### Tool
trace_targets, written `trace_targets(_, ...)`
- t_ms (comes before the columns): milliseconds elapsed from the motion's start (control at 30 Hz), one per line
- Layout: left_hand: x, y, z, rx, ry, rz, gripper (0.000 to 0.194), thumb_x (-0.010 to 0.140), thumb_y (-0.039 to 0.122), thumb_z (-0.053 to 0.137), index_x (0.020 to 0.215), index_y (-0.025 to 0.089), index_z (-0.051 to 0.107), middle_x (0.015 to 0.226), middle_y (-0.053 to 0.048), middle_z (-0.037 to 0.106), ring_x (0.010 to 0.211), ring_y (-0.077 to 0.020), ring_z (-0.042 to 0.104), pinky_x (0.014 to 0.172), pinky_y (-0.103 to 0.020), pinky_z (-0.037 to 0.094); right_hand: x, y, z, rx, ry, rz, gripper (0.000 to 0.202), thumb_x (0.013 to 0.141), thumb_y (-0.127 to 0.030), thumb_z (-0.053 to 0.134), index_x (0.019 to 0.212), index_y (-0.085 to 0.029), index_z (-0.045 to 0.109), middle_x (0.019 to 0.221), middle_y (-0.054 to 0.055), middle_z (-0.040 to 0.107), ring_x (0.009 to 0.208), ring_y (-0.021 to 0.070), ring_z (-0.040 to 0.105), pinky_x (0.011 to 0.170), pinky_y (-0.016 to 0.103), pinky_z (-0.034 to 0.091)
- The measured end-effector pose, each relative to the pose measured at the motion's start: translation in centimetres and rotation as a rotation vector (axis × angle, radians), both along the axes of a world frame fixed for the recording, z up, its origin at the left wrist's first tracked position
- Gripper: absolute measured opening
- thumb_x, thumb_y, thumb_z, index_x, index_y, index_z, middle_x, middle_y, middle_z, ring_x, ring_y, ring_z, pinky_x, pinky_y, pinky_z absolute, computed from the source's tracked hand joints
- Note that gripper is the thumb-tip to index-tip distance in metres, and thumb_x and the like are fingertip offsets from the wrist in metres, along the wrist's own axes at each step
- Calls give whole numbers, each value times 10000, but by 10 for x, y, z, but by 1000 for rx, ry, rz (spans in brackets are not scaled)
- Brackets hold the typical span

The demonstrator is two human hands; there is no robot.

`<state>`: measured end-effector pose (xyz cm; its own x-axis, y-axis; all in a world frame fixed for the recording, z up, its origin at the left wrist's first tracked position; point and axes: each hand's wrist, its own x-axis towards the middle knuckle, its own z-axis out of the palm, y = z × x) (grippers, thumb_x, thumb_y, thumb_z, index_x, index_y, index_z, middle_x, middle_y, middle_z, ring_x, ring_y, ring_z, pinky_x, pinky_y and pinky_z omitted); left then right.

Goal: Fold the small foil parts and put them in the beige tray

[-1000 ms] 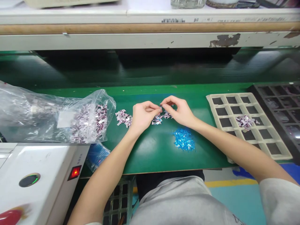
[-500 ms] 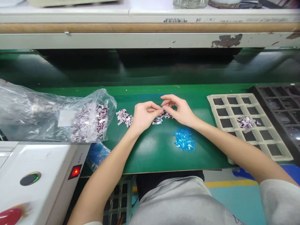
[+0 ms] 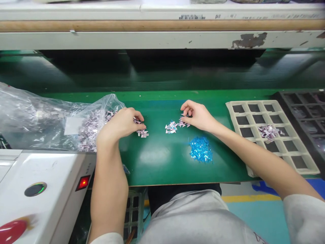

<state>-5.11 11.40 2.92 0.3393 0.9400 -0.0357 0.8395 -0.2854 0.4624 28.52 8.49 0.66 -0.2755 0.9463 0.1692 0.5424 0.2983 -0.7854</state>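
Note:
My left hand (image 3: 122,123) is over a pile of small pinkish-silver strips (image 3: 143,133) on the green table. Its thumb and forefinger are apart, and strips show between them; the other fingers are partly hidden. Farther right, my right hand (image 3: 197,116) hovers at a second small group of strips (image 3: 183,123), fingers curled and the thumb a little apart from them. Nothing clearly held shows in it. Beside that group lies a cluster of strips with bluish faces (image 3: 171,127). A heap of shiny blue film bits (image 3: 201,149) sits below my right hand.
A clear plastic bag (image 3: 56,112) full of strips lies at the left, behind a white machine (image 3: 58,176) with a lit red switch (image 3: 83,183). On the right, a cream compartment tray (image 3: 250,121) bears a pile of strips (image 3: 269,132). Darker trays (image 3: 307,112) stand beyond. A shelf edge (image 3: 152,40) crosses above.
My hands were together at the middle, fingertips meeting. My left hand has moved left to the strip pile by the bag; my right hand has shifted slightly right.

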Motion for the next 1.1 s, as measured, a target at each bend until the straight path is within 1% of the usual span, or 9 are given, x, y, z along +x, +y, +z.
trace_targets(100,-2,2,-8,-61,-9,-21,131,662,301,899,665,291,768,745,-60,753,698,-298,693,719,-387,553,6,8,-3,79,-46,-83,207,818,-215,763,1007,-240,682,932,41,749,804,224,657,779,396,528)
trace_targets(200,2,1,-8,-78,-15,-56,124,682,321,841,617,295,739,678,-51,731,634,-269,668,646,-359,522,18,22,-13,223,-165,-200,141,887,-217,692,1025,-241,702,1041,94,752,985,300,669,925,487,551)
trace_targets(267,6,-1,-4,-88,29,-71,79,709,319,776,648,285,739,729,-53,751,671,-269,685,654,-357,525,27,31,-22,298,-265,-250,179,913,-217,656,1079,-230,720,1128,128,746,1112,350,645,1039,559,522)
trace_targets(367,14,-5,5,-92,97,-93,67,734,289,679,742,257,737,854,-65,778,773,-279,715,727,-369,546,37,41,-34,323,-367,-264,252,953,-241,612,1161,-195,746,1193,158,734,1182,383,619,1127,609,473)
trace_targets(500,21,-8,8,-115,103,-151,102,735,255,607,783,240,696,878,-69,753,784,-266,700,723,-364,526,41,47,-40,301,-418,-254,335,984,-260,577,1233,-171,782,1202,173,716,1184,394,606,1140,630,464)
trace_targets(700,27,-9,2,-67,105,-231,119,785,261,589,801,232,703,919,-81,702,810,-262,685,760,-376,516,43,53,-42,248,-400,-252,335,984,-265,596,1227,-189,813,1188,165,673,1186,391,577,1151,639,456)
trace_targets(833,31,-11,-1,-36,108,-232,105,796,236,593,798,226,698,938,-85,696,815,-262,689,752,-377,521,44,54,-43,238,-356,-269,271,953,-244,625,1146,-196,809,1148,154,685,1173,383,587,1138,625,465)
trace_targets(933,34,-12,-1,-47,92,-209,95,803,216,588,806,223,683,951,-83,720,788,-254,697,718,-370,521,43,54,-43,252,-305,-285,203,921,-209,635,1063,-215,780,1079,126,709,1117,356,616,1107,600,476)
trace_targets(1100,39,-10,-5,-64,63,-216,131,784,169,567,815,235,676,790,-44,736,721,-254,708,683,-360,515,40,52,-41,271,-245,-305,84,932,-201,635,908,-243,703,1001,91,713,1029,316,628,1054,551,492)
